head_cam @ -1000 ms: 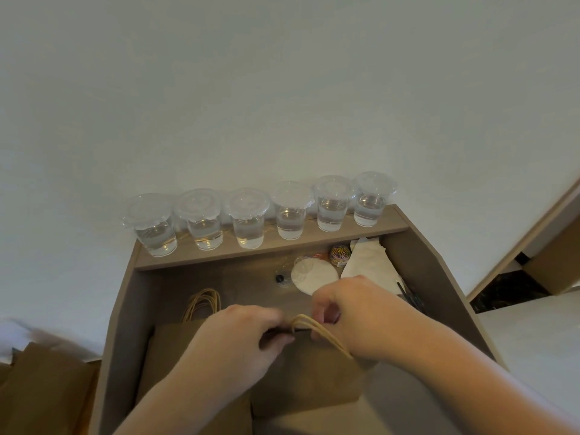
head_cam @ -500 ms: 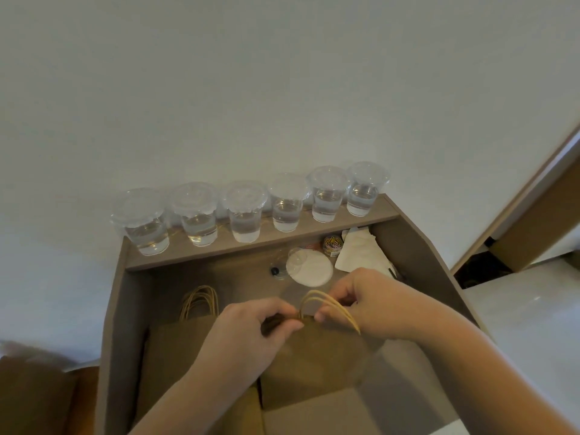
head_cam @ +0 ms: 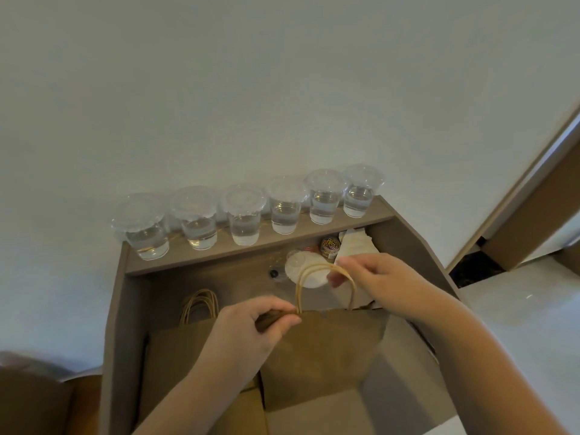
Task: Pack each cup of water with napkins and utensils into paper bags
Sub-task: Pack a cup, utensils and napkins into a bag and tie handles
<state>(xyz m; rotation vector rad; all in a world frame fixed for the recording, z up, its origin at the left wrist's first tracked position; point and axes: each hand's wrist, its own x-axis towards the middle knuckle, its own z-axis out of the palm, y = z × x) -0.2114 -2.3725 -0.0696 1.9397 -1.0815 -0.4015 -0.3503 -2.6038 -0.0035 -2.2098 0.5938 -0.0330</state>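
Observation:
A flat brown paper bag (head_cam: 323, 350) lies on the desk in front of me. My left hand (head_cam: 254, 328) pinches its top edge at the left handle base. My right hand (head_cam: 376, 277) holds the bag's twisted paper handles (head_cam: 317, 268) up at their top. Several lidded clear cups of water (head_cam: 243, 219) stand in a row on the shelf at the back. White napkins (head_cam: 354, 243) lie at the back right under the shelf. A stack of more paper bags (head_cam: 175, 350) with handles lies to the left, partly under my left arm.
A loose clear lid (head_cam: 306, 273), a small dark cap (head_cam: 274, 273) and a jar of coloured clips (head_cam: 330, 246) sit under the shelf. Brown desk side walls (head_cam: 114, 324) close in left and right. A brown object (head_cam: 31, 400) sits low left; a white surface (head_cam: 527, 324) lies right.
My right hand has lifted the handles upward and away from the left hand, standing them upright. The left hand stays pinched on the bag's top edge.

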